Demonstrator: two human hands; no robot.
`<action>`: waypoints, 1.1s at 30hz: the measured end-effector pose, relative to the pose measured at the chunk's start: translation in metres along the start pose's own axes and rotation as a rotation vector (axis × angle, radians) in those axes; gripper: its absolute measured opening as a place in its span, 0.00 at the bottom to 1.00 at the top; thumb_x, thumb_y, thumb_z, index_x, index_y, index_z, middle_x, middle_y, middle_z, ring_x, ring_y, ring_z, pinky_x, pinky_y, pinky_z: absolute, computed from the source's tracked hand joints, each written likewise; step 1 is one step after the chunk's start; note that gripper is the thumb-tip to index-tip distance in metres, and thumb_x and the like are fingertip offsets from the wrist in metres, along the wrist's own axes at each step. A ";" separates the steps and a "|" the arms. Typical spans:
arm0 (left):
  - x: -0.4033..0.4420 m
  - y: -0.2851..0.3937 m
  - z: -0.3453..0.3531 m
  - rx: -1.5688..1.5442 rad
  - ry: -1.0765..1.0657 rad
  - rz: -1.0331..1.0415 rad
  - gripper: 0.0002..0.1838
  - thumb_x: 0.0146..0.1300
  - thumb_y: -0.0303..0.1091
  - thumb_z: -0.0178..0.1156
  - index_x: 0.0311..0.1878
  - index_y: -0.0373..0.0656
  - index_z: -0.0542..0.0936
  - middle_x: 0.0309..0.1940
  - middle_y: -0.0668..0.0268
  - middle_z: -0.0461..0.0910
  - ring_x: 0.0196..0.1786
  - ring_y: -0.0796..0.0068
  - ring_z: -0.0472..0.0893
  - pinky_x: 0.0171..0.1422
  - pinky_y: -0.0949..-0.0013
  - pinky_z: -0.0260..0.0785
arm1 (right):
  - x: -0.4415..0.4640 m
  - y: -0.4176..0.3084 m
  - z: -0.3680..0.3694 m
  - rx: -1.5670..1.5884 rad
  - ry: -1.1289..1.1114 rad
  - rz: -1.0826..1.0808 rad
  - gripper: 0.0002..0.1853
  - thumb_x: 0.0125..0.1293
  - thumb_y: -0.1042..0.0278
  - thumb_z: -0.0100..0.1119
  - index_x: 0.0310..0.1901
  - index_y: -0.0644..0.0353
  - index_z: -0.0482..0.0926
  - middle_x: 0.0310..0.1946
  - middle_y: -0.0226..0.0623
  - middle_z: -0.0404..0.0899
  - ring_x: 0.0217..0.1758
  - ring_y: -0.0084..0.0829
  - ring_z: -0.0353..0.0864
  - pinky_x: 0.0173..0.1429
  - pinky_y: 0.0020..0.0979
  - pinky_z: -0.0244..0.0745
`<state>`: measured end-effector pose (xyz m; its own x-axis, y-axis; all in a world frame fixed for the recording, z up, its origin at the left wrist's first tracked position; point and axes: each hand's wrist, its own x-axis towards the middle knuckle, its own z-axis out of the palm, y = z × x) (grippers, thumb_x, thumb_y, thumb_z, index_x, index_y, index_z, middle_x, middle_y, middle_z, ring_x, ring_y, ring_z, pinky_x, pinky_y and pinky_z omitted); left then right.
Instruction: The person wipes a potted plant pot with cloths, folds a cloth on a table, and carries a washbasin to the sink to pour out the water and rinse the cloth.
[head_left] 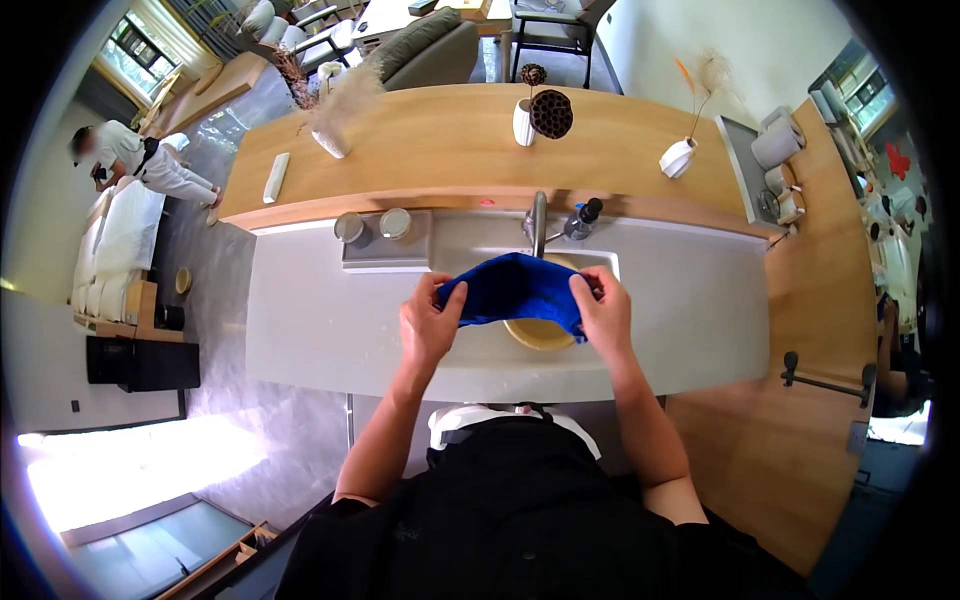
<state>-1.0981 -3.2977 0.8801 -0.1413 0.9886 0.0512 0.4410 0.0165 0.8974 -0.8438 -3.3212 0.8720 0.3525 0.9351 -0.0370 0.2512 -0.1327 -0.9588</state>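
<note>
A blue cloth (515, 285) is stretched between my two hands over the counter, its middle bowed upward. My left hand (430, 318) pinches its left end between thumb and fingers. At the right end, my right hand (604, 310) grips it the same way, with a small corner hanging below the fingers. Behind and under the cloth, a yellowish basin (541, 336) shows partly, at the sink (605, 262). A metal faucet (539, 222) rises just beyond the cloth; the rest of the sink is hidden.
Two lidded cups (395, 223) stand on a grey tray (388, 257) left of the faucet. A dark pump bottle (581, 220) stands to its right. White vases (677, 158) line the raised wooden ledge (430, 140). Far left, another person (140, 160) bends over a white-covered bed (120, 235).
</note>
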 end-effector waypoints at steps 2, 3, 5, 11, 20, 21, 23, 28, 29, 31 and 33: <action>-0.007 0.014 0.007 0.026 0.036 0.052 0.13 0.65 0.36 0.70 0.46 0.39 0.82 0.24 0.63 0.80 0.26 0.79 0.77 0.33 0.72 0.71 | -0.010 -0.013 0.017 0.001 -0.024 -0.084 0.11 0.68 0.65 0.65 0.43 0.66 0.83 0.29 0.35 0.84 0.31 0.21 0.80 0.37 0.26 0.75; -0.009 0.012 0.013 0.056 0.087 0.187 0.13 0.64 0.36 0.70 0.46 0.40 0.82 0.28 0.61 0.83 0.28 0.74 0.80 0.34 0.70 0.72 | -0.015 -0.019 0.025 0.038 -0.042 -0.106 0.10 0.69 0.66 0.65 0.43 0.65 0.82 0.29 0.30 0.81 0.30 0.17 0.76 0.35 0.22 0.72; -0.011 0.008 0.022 0.051 0.085 0.324 0.13 0.64 0.36 0.70 0.47 0.41 0.83 0.36 0.58 0.87 0.32 0.68 0.85 0.37 0.68 0.75 | -0.023 -0.032 0.041 0.103 -0.079 -0.084 0.08 0.70 0.67 0.65 0.43 0.64 0.81 0.29 0.25 0.78 0.30 0.13 0.73 0.33 0.19 0.69; -0.026 0.038 0.029 -0.162 -0.078 0.053 0.14 0.68 0.35 0.67 0.52 0.39 0.82 0.38 0.53 0.88 0.41 0.64 0.89 0.42 0.65 0.79 | -0.024 -0.042 0.064 0.291 -0.119 0.054 0.10 0.66 0.70 0.67 0.45 0.65 0.81 0.32 0.34 0.85 0.28 0.18 0.79 0.33 0.24 0.75; -0.026 0.036 0.025 -0.210 -0.152 0.004 0.16 0.72 0.33 0.61 0.60 0.39 0.82 0.41 0.47 0.87 0.44 0.58 0.89 0.45 0.63 0.80 | -0.025 -0.042 0.056 0.389 -0.259 0.025 0.12 0.65 0.76 0.67 0.50 0.65 0.80 0.39 0.36 0.85 0.38 0.19 0.82 0.38 0.23 0.79; -0.027 0.038 0.025 -0.176 -0.152 0.015 0.16 0.71 0.33 0.61 0.59 0.39 0.82 0.41 0.47 0.87 0.44 0.58 0.89 0.45 0.63 0.80 | -0.025 -0.042 0.056 0.387 -0.258 0.023 0.12 0.65 0.76 0.67 0.50 0.65 0.80 0.39 0.36 0.85 0.38 0.19 0.82 0.38 0.23 0.79; -0.030 0.041 0.026 -0.140 -0.157 0.026 0.16 0.71 0.33 0.62 0.58 0.39 0.83 0.41 0.47 0.87 0.43 0.58 0.89 0.44 0.63 0.80 | -0.028 -0.041 0.056 0.329 -0.103 -0.104 0.13 0.66 0.78 0.66 0.51 0.64 0.79 0.40 0.37 0.86 0.38 0.20 0.83 0.39 0.23 0.80; -0.038 0.037 0.034 -0.122 -0.114 0.020 0.15 0.72 0.31 0.62 0.59 0.38 0.83 0.33 0.57 0.87 0.33 0.83 0.81 0.35 0.72 0.75 | -0.045 -0.032 0.060 0.178 -0.048 -0.182 0.14 0.66 0.78 0.67 0.52 0.64 0.78 0.42 0.38 0.86 0.39 0.22 0.84 0.43 0.25 0.80; -0.038 0.036 0.034 -0.122 -0.113 0.023 0.15 0.72 0.31 0.62 0.59 0.38 0.83 0.33 0.57 0.87 0.33 0.83 0.81 0.35 0.72 0.75 | -0.047 -0.031 0.062 0.194 -0.031 -0.241 0.13 0.65 0.78 0.67 0.51 0.63 0.79 0.39 0.38 0.87 0.34 0.22 0.84 0.39 0.25 0.80; -0.039 0.039 0.033 -0.175 -0.109 -0.001 0.16 0.70 0.34 0.63 0.57 0.39 0.84 0.36 0.48 0.87 0.38 0.66 0.89 0.42 0.65 0.79 | -0.052 -0.036 0.064 0.165 -0.009 -0.278 0.13 0.65 0.78 0.67 0.51 0.63 0.79 0.39 0.39 0.87 0.34 0.23 0.84 0.39 0.26 0.80; -0.039 0.042 0.031 -0.177 -0.130 -0.038 0.16 0.70 0.34 0.63 0.58 0.40 0.84 0.35 0.49 0.87 0.38 0.69 0.89 0.42 0.66 0.79 | -0.054 -0.035 0.064 0.133 0.019 -0.313 0.13 0.65 0.79 0.67 0.50 0.63 0.79 0.38 0.39 0.87 0.33 0.23 0.85 0.39 0.26 0.80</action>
<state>-1.0465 -3.3314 0.9019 -0.0346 0.9989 -0.0302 0.2738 0.0385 0.9610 -0.9290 -3.3458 0.8896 0.2935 0.9174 0.2689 0.2304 0.2050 -0.9512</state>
